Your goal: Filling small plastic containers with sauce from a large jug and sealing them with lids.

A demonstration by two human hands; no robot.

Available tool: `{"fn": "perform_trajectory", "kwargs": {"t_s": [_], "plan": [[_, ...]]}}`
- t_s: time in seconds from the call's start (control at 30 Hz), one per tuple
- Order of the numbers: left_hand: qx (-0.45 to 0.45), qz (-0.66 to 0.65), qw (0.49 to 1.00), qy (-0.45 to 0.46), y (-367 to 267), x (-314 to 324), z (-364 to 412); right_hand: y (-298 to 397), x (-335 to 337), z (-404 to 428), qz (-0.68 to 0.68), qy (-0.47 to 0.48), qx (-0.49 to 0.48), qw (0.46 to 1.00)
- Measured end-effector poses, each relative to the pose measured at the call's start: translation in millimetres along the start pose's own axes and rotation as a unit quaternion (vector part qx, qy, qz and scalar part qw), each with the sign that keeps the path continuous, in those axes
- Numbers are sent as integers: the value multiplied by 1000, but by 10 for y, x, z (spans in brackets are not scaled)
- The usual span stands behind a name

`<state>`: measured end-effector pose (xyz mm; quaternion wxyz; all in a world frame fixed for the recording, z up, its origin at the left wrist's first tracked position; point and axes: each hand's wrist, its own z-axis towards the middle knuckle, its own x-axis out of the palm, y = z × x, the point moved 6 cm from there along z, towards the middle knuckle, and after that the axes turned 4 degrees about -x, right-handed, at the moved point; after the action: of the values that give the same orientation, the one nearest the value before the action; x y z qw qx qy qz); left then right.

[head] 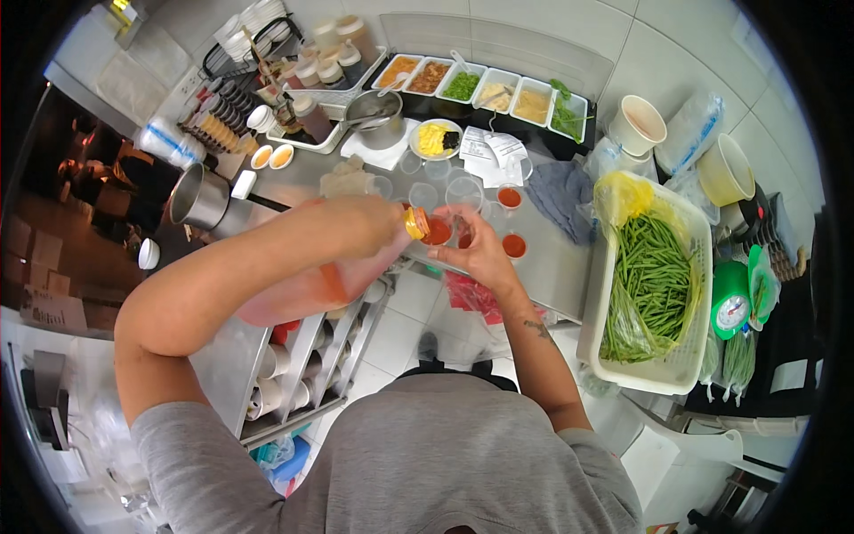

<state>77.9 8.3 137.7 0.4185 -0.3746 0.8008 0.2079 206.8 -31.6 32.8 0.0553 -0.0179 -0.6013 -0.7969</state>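
My left hand (pixel 377 223) grips a large translucent plastic jug (pixel 300 297) holding some red-orange sauce; the forearm hides much of it. The jug is tilted, its yellow-and-orange neck (pixel 416 223) at the rim of a small clear cup of red sauce (pixel 438 231). Fingers of my right hand (pixel 477 250) curl around that cup's right side. Another sauce cup (pixel 465 240) shows partly behind those fingers. To the right stand two more cups of red sauce, one farther back (pixel 509 197) and one nearer (pixel 514 245). Several clear cups (pixel 464 190) without sauce are behind my hands.
A row of topping tubs (pixel 460 85) lines the back of the steel counter (pixel 554 274). A steel pot (pixel 373 120), a bowl with yellow food (pixel 435 140) and paper slips (pixel 494 153) stand before it. At right are a blue-grey cloth (pixel 560 193) and a crate of green beans (pixel 650 287).
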Motion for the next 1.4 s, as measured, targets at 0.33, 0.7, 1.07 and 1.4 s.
{"fn": "perform_trajectory", "kwargs": {"t_s": [0.33, 0.7, 1.07, 1.4], "plan": [[45, -146, 976, -153, 392, 55, -456, 54, 265, 233, 4, 54, 9, 998], [-98, -209, 964, -130, 834, 415, -827, 161, 756, 461, -24, 113, -48, 992], [-143, -247, 946, -153, 1099, 570, -1171, 264, 1227, 607, -39, 158, -86, 983], [-155, -248, 947, -132, 1258, 653, -1248, 180, 1476, 628, -32, 169, -79, 982]]}}
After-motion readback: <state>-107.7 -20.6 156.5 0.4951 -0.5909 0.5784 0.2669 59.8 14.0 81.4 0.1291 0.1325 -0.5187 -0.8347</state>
